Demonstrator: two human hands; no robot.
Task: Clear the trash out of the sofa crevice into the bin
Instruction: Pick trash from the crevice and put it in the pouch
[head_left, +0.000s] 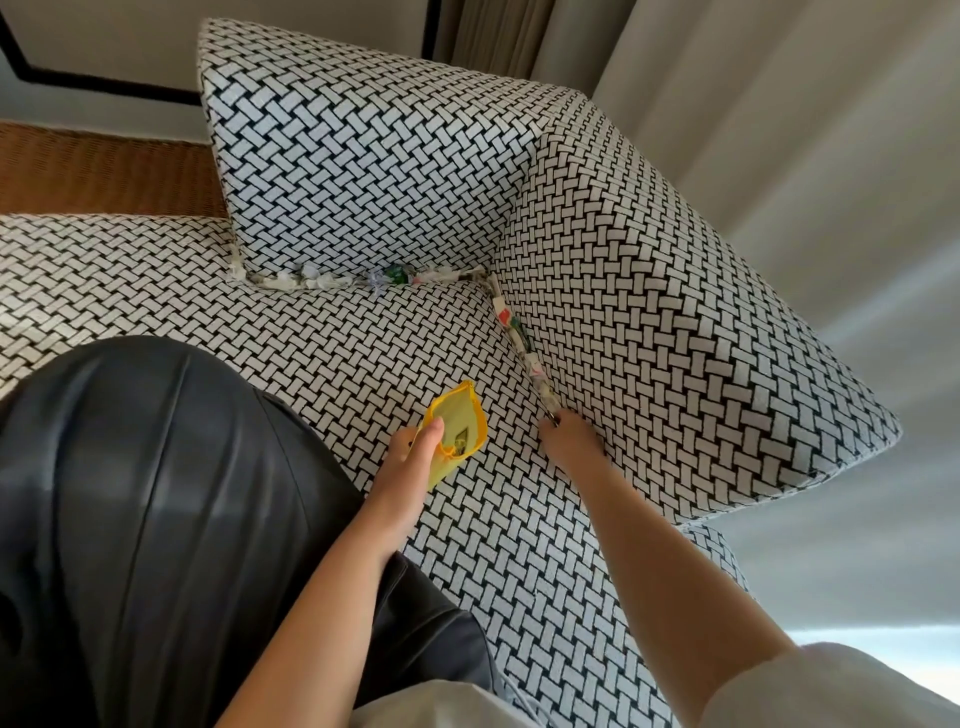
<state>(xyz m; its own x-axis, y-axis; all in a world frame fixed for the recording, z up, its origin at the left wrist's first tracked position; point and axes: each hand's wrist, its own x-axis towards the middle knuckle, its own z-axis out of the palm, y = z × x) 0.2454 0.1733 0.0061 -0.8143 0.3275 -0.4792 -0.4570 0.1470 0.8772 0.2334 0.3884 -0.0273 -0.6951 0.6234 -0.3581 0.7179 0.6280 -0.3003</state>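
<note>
Crumpled wrappers and paper scraps fill the sofa crevice, along the back cushion (332, 278) and down the side beside the arm cushion (519, 332). My left hand (410, 457) grips a small yellow bin (460, 431) tilted over the seat, with a few scraps visible inside. My right hand (569, 441) reaches to the near end of the side crevice, and its fingertips pinch a small trash scrap (551, 415) there. The fingers are partly hidden in the gap.
The sofa seat (363, 338), back cushion (363, 156) and arm cushion (649, 312) share a black-and-white woven pattern. A dark grey glossy mass (156, 519) covers the seat's left part. Pale curtains (779, 104) hang to the right, and a brown woven panel (104, 171) shows at the left.
</note>
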